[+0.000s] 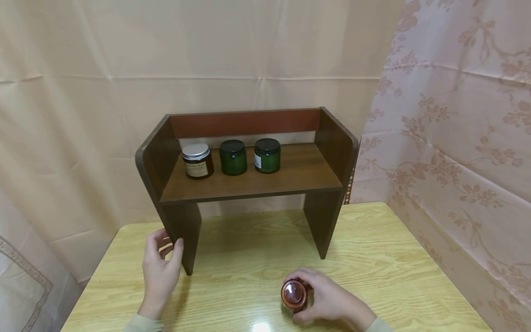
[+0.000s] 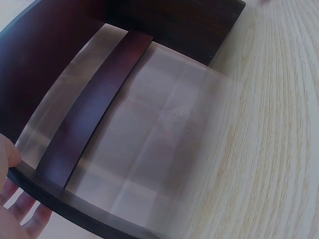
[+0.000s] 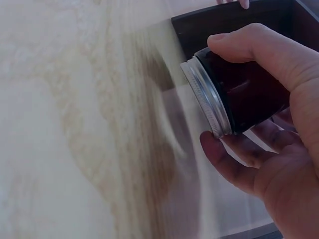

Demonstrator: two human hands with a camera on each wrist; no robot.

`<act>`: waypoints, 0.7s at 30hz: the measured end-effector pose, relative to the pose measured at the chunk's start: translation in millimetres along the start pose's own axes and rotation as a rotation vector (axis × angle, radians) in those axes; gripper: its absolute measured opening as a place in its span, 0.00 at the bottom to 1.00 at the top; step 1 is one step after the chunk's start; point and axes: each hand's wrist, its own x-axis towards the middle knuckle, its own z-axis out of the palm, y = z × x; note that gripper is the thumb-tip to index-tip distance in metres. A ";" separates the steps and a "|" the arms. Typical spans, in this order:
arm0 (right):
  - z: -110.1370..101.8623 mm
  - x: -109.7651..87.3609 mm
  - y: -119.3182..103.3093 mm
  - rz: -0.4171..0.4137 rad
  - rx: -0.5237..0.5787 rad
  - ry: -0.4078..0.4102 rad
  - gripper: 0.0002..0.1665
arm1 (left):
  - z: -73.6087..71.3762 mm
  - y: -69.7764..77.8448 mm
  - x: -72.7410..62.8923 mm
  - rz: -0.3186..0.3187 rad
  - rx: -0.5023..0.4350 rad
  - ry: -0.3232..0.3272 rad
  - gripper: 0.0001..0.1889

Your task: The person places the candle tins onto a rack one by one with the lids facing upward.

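Note:
My left hand (image 1: 162,267) grips the lower front edge of the left side panel of a dark brown wooden shelf (image 1: 250,191). In the left wrist view the thumb lies on one face of the panel and the fingers (image 2: 37,219) on the other. My right hand (image 1: 332,297) holds an amber glass jar (image 1: 293,295) over the table, in front of the shelf. The jar's rounded base faces up in the head view. Its silver screw lid (image 3: 207,99) points toward the tabletop in the right wrist view, with thumb and fingers around the glass.
On the shelf board stand a brown jar (image 1: 198,161) with a silver lid and two green jars, one plain (image 1: 233,159) and one with a white label (image 1: 267,157). The yellow wood-grain table (image 1: 381,258) is backed by beige curtains, with floral cloth on the right.

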 end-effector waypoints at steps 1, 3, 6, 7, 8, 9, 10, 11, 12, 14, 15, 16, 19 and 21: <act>-0.7 0.1 -0.3 0.003 -0.003 0.008 0.40 | 0.0 -0.2 0.0 0.001 0.000 -0.001 0.20; -1.9 0.4 -0.7 0.009 -0.004 0.024 0.41 | 0.0 -0.6 0.1 0.002 -0.001 -0.002 0.20; -3.5 0.8 -0.9 0.018 0.002 0.052 0.42 | 0.1 -1.0 0.3 -0.001 -0.003 -0.002 0.20; -4.2 0.8 -0.9 0.019 0.001 0.064 0.43 | 0.2 -1.0 0.3 -0.002 -0.005 -0.001 0.20; -4.8 1.0 -1.0 0.017 0.002 0.077 0.43 | 0.3 -1.0 0.3 -0.003 -0.005 -0.001 0.20; -5.5 1.2 -1.1 0.013 0.002 0.091 0.44 | 0.3 -1.0 0.3 -0.004 -0.005 -0.001 0.20; -6.2 1.3 -1.3 0.008 0.006 0.104 0.45 | 0.4 -1.0 0.3 -0.004 -0.007 -0.001 0.20; -6.8 1.3 -1.5 0.002 0.006 0.118 0.46 | 0.3 -1.0 0.2 -0.003 -0.009 -0.002 0.20; -7.6 1.4 -1.8 -0.006 0.010 0.129 0.46 | 0.3 -1.0 0.2 -0.002 -0.010 -0.003 0.20; -9.0 1.4 -2.2 -0.017 0.011 0.144 0.47 | 0.2 -1.1 0.1 0.001 -0.012 -0.004 0.20; -9.7 1.3 -2.6 -0.021 0.013 0.148 0.47 | 0.1 -1.0 0.0 0.003 -0.012 -0.004 0.20; -10.6 1.1 -3.0 -0.022 0.015 0.151 0.47 | 0.0 -0.9 0.0 0.004 -0.013 -0.004 0.20; -13.4 0.7 -3.8 -0.021 0.005 0.159 0.48 | -0.2 -0.4 0.1 0.005 -0.012 -0.006 0.20; -15.5 0.4 -4.5 -0.019 -0.003 0.165 0.48 | -0.3 -0.1 0.2 0.004 -0.012 -0.009 0.20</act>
